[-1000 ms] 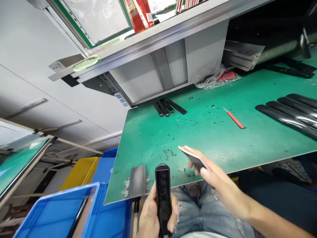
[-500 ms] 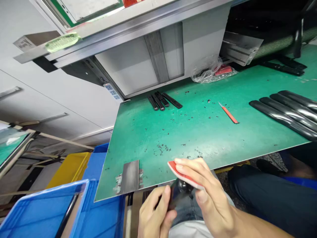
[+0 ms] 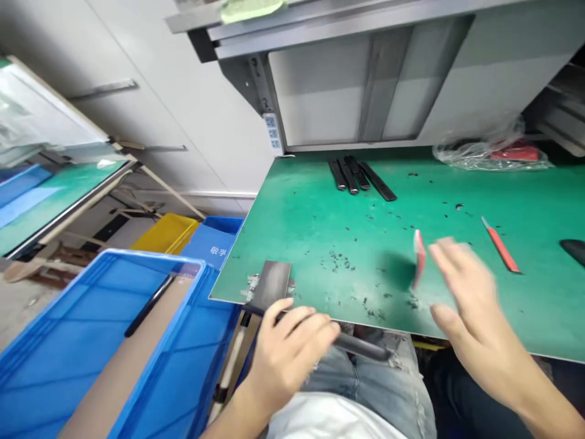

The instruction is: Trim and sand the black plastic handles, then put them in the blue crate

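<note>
My left hand (image 3: pixel 292 344) is wrapped over a long black plastic bar (image 3: pixel 365 347), held across the front edge of the bench above my lap. The bar's right end sticks out past my fingers. My right hand (image 3: pixel 473 311) is blurred, its fingers stretched out and holding nothing. Just left of those fingers, a thin red-and-white pad (image 3: pixel 419 261) is on edge over the green bench top (image 3: pixel 311 225), apart from the hand; whether it touches the bench I cannot tell. A red-handled craft knife (image 3: pixel 503 247) lies to the right.
Several black strips (image 3: pixel 361 175) lie at the back, near a clear plastic bag (image 3: pixel 493 152). Dark shavings (image 3: pixel 340 262) dot the bench. A dark metal plate (image 3: pixel 274 280) sits at the left corner. A blue crate (image 3: pixel 155 259) at left holds a black bar (image 3: pixel 148 306).
My right hand has moved right, away from the black bar, and let go of the pad. My left hand now covers the bar from above. The view has swung left.
</note>
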Demonstrator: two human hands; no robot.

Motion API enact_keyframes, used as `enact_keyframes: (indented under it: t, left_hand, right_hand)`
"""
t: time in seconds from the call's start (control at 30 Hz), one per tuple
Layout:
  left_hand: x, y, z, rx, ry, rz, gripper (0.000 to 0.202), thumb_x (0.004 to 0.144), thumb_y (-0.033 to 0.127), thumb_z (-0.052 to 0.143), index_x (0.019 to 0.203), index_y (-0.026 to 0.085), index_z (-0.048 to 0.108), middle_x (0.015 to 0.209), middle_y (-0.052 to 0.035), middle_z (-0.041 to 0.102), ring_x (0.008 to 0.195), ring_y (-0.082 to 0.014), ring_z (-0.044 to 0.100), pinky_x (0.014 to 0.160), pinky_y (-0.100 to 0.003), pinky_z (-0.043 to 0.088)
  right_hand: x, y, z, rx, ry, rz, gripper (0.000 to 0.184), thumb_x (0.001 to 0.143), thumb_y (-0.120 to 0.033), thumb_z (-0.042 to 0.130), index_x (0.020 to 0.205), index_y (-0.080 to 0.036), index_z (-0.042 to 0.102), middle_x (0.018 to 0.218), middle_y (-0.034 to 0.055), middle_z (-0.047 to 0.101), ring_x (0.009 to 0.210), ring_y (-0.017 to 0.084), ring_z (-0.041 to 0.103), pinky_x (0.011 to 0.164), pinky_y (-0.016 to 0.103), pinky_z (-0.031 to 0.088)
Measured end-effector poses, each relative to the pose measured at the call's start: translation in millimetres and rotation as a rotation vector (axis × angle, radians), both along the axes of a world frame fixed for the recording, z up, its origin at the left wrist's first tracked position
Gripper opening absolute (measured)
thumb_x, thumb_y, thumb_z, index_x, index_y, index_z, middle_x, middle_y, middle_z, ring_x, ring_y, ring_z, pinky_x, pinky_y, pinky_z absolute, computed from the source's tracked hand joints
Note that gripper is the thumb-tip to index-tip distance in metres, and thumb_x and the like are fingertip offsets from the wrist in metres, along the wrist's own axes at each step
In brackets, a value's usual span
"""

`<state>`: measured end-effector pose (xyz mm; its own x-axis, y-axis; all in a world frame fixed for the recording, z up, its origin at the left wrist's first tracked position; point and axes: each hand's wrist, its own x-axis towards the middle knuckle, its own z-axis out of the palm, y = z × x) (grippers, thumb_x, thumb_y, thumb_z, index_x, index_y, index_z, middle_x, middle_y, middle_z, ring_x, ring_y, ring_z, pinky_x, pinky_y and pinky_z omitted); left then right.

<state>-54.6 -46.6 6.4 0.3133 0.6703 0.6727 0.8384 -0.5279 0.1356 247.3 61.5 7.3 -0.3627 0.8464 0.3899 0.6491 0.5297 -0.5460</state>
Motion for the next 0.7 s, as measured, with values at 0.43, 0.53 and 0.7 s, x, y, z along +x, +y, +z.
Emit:
enact_keyframes:
  t: [0.43, 0.53, 0.7]
  left_hand:
    - [-46.6, -42.9, -60.2, 0.193, -0.404, 0.565, 0.049, 0.088, 0.0, 0.075, 0.132, 0.011, 0.058, 0.136, -0.0178, 0.057, 0.138, -0.0238, 0.056, 0.119, -0.038, 0.048]
    - [-63.8, -67.9, -81.4, 0.123, -0.478, 0.659, 0.045, 0.091, -0.001, 0.07, 0.134, 0.008, 0.06, 0.133, -0.0183, 0.06, 0.128, -0.0218, 0.062, 0.112, -0.033, 0.051]
    - [-72.6, -87.8, -101.7, 0.039, -0.503, 0.738, 0.035, 0.094, 0.0, 0.066, 0.128, 0.009, 0.063, 0.13, -0.0173, 0.062, 0.126, -0.0218, 0.064, 0.108, -0.031, 0.053]
  right_hand:
    - [-137.4, 11.2, -29.1, 0.196, -0.665, 0.434, 0.054, 0.112, -0.029, 0.032, 0.166, -0.025, 0.035, 0.113, 0.0146, 0.071, 0.073, 0.022, 0.076, 0.061, 0.034, 0.063]
    - [-143.4, 22.5, -37.3, 0.368, -0.768, 0.55, 0.05, 0.11, -0.031, 0.039, 0.16, -0.029, 0.047, 0.097, 0.0098, 0.067, 0.061, 0.023, 0.068, 0.055, 0.035, 0.057]
    - [-144.2, 20.0, -35.3, 0.623, -0.831, 0.524, 0.049, 0.108, -0.024, 0.04, 0.156, -0.019, 0.05, 0.085, 0.0055, 0.06, 0.05, 0.017, 0.055, 0.047, 0.029, 0.044]
